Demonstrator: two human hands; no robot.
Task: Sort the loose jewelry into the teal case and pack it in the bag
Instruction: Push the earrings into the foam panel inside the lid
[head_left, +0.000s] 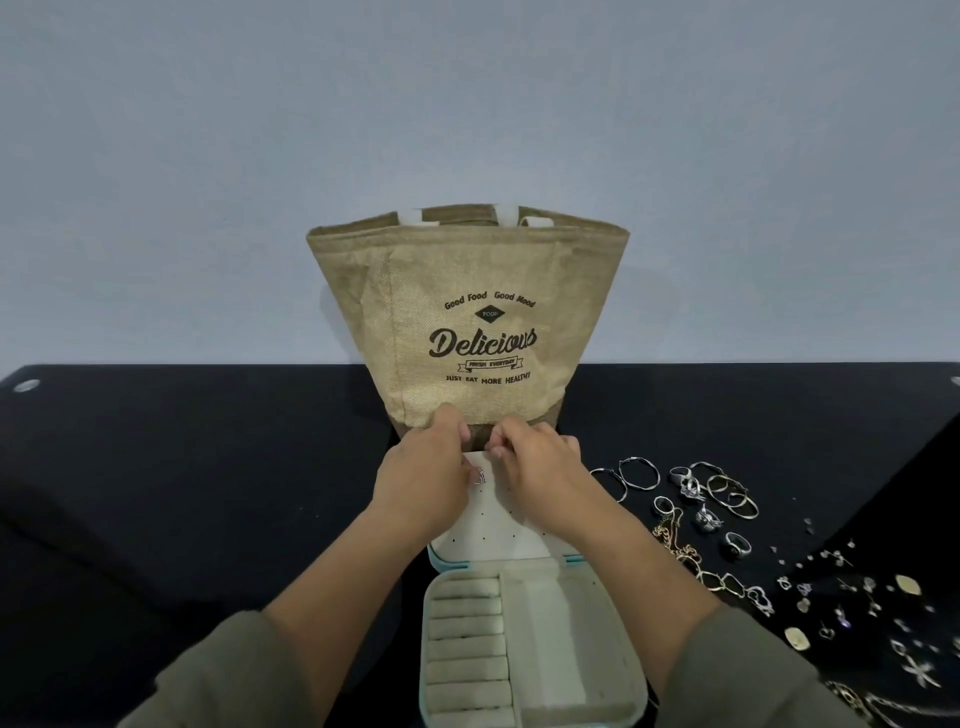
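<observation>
The left hand (423, 467) pinches a small silver earring (479, 475) against the cream perforated lid panel (498, 525). The right hand (543, 465) curls its fingers at the panel's top edge; what it holds cannot be told. Both forearms reach forward over the open teal case (571, 559), whose ring rolls (467, 623) are bare. Sorting has barely begun: loose silver and gold jewelry (701, 514) lies on the black table (182, 467), and the printed jute bag (467, 322) stands behind, unpacked.
</observation>
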